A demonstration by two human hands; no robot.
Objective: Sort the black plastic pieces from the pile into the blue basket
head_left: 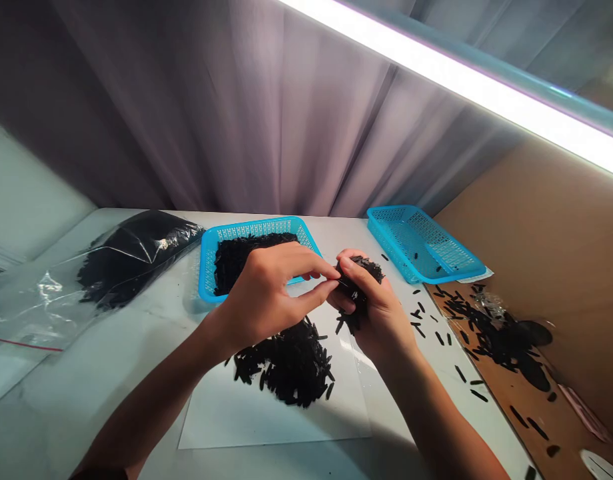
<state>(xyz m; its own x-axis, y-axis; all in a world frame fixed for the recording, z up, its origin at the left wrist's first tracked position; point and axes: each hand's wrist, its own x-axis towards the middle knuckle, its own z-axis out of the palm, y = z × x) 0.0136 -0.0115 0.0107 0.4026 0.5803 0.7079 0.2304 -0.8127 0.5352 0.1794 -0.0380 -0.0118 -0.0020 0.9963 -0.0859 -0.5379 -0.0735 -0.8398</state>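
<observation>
My right hand (374, 293) is closed round a bunch of small black strips (369, 267), some poking out below the palm. The thumb and fingertips of my left hand (271, 287) pinch together at the left side of that bunch, on a black strip. Beneath the hands, a loose heap of black strips (296, 367) lies on a white sheet (266, 427). Behind my left hand stands a blue basket (206, 267) filled with more black strips, partly hidden by the hand.
A clear plastic bag (136, 260) of black pieces lies at the left. At the back right is another blue basket (421, 267) with a few pieces inside. Scattered strips (506, 340) lie on the brown surface at the right. A bright lamp (466, 80) hangs overhead.
</observation>
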